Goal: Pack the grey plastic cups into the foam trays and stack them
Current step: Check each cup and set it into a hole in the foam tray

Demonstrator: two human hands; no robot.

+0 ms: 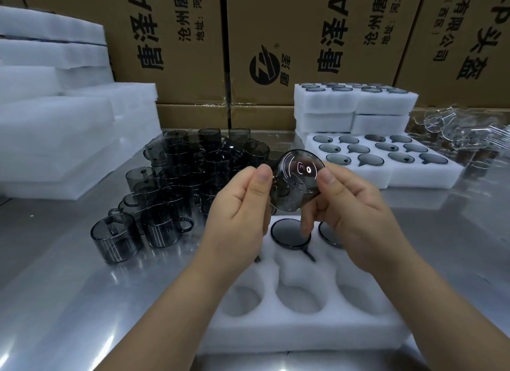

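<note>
A grey see-through cup [296,178] hangs tilted above a white foam tray [300,326], its flat bottom turned toward me. My left hand [238,218] and my right hand [350,205] both pinch it from either side with thumb and fingers. Two cups [289,234] sit bottom-up in the tray's far holes, one partly hidden by my right hand. The near holes hold nothing. A pile of several loose grey cups [176,183] stands on the steel table to the left.
A filled foam tray [430,174] lies at the right, with stacked filled trays [356,105] behind it. Blank foam slabs [55,127] are piled at the left. Clear plastic pieces [463,133] lie at the far right. Cardboard boxes [303,39] wall the back.
</note>
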